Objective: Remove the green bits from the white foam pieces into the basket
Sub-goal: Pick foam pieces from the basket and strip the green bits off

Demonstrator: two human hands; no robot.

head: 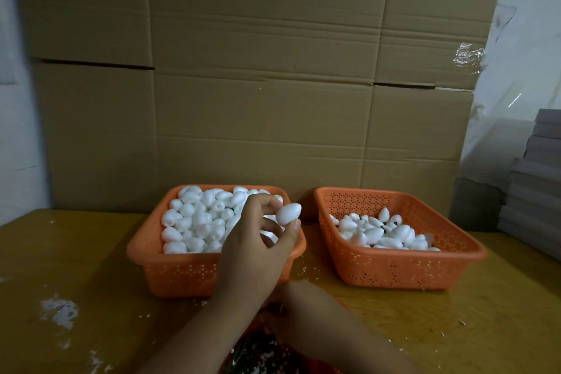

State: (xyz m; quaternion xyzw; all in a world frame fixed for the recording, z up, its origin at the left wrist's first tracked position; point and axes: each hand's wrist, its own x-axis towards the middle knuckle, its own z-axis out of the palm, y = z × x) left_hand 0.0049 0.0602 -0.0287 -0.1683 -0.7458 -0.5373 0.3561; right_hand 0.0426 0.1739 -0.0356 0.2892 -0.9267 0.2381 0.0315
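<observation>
Left hand [258, 240] was raised over the near right corner of the left basket [182, 270], a white foam piece [288, 213] pinched between thumb and fingertips. Right hand [291, 304] was kept low at the table's [76, 267] near edge, mostly hidden by the left forearm; grip could not be told. Left basket was heaped with foam pieces. Right basket [403, 267] was partly filled with foam pieces [382, 234], green bits [383, 228] among them. Green scraps [258, 352] were piled by the near edge.
</observation>
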